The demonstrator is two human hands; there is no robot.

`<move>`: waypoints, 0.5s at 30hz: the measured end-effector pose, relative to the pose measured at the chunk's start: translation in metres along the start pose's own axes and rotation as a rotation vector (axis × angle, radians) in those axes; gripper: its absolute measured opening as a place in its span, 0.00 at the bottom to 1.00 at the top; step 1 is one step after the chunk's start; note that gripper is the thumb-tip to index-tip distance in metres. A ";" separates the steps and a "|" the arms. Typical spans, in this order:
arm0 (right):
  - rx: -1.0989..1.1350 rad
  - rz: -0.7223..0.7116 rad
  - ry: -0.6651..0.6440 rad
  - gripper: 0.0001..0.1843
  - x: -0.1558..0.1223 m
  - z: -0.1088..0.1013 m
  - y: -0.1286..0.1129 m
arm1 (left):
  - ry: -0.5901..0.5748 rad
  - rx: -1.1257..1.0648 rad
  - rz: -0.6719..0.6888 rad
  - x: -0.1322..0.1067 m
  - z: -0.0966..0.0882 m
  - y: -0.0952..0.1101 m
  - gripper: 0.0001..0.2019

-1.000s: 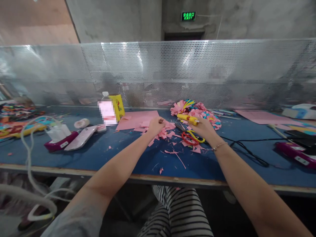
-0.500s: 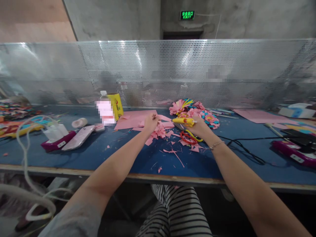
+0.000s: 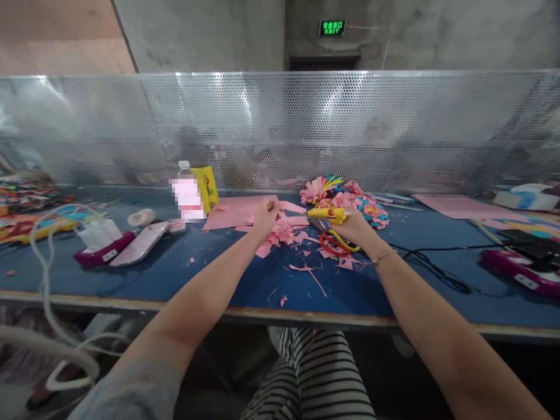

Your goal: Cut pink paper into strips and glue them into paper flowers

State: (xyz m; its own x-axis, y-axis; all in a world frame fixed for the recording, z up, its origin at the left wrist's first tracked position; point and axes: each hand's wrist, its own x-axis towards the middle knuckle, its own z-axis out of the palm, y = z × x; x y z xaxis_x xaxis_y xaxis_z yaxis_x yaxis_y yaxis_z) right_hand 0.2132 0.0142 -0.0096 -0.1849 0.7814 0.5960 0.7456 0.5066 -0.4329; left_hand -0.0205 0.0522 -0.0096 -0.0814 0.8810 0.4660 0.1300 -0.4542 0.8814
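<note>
My right hand point(image 3: 355, 226) is wrapped round a yellow hot glue gun point(image 3: 324, 215), whose nozzle points left. To its left, my left hand point(image 3: 266, 216) is closed in a pinch on a pink paper strip point(image 3: 293, 207) that sticks out toward the nozzle. A small gap separates nozzle and fingers. Cut pink paper pieces point(image 3: 280, 232) are heaped just below the left hand. Scissors with red and yellow handles point(image 3: 335, 244) lie under the glue gun, their blades partly hidden. Behind the right hand sits a bunch of pink, blue and yellow paper flowers point(image 3: 315, 189).
Pink sheets point(image 3: 231, 211) lie behind my left hand. Leftward stand a bottle point(image 3: 184, 165), a yellow box point(image 3: 210, 185), a phone point(image 3: 140, 244) and a purple power strip point(image 3: 105, 252). A black cable point(image 3: 431, 268) runs rightward. A perforated metal screen point(image 3: 262, 105) borders the table's back.
The glue gun has shifted slightly right, away from my left fingers. My left hand has moved very slightly left, still pinching the strip.
</note>
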 end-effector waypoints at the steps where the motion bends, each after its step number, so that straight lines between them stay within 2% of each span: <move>1: -0.012 0.001 0.000 0.14 0.000 0.000 0.000 | -0.002 -0.008 0.003 0.000 0.000 0.000 0.04; 9: -0.135 -0.003 -0.025 0.13 0.001 -0.002 -0.002 | -0.010 -0.064 0.008 0.002 -0.001 -0.007 0.04; 15: -0.187 0.056 -0.007 0.10 0.001 -0.002 -0.003 | -0.014 -0.075 0.005 0.002 -0.002 -0.007 0.04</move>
State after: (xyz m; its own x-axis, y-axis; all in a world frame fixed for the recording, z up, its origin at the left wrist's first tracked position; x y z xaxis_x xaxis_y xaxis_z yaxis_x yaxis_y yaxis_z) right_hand 0.2117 0.0130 -0.0063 -0.1441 0.8093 0.5694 0.8607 0.3865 -0.3315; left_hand -0.0232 0.0568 -0.0144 -0.0669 0.8801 0.4701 0.0555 -0.4672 0.8824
